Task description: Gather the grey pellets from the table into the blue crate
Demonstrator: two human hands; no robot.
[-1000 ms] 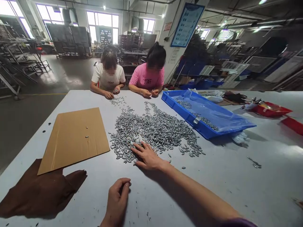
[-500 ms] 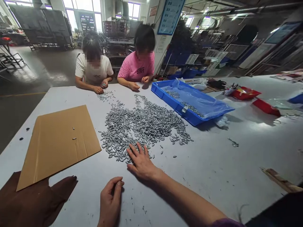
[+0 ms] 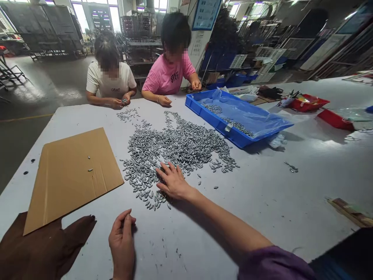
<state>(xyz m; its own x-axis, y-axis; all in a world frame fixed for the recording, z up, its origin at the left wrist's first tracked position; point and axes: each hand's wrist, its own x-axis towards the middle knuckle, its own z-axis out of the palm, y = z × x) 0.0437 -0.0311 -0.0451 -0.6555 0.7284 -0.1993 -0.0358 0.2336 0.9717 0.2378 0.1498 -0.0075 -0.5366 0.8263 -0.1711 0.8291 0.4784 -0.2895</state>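
A wide heap of small grey spindle-shaped pieces (image 3: 180, 146) is spread over the white table (image 3: 221, 225). My right hand (image 3: 172, 181) lies palm down on the near side of the heap, fingers spread, with pieces around and partly under it. Several pieces lie strewn just left of its wrist. Lower left, my left hand (image 3: 122, 235) rests near the table top, apart from the heap. Its fingers are curled in and the thumb presses against them; whether they hold anything is hidden.
Left lies a cardboard sheet (image 3: 70, 179) with two pieces on it, over a brown cloth (image 3: 35, 249). A blue tray (image 3: 236, 142) lined with plastic holds more pieces. Scissors (image 3: 291, 167) and red bins (image 3: 335, 118) are at right. Two people (image 3: 112, 83) sit across the table.
My right hand has moved slightly away from me, and pieces now lie nearer the front edge of the heap. My left hand has shifted left. Across the table, one person's hand has moved beside the tray.
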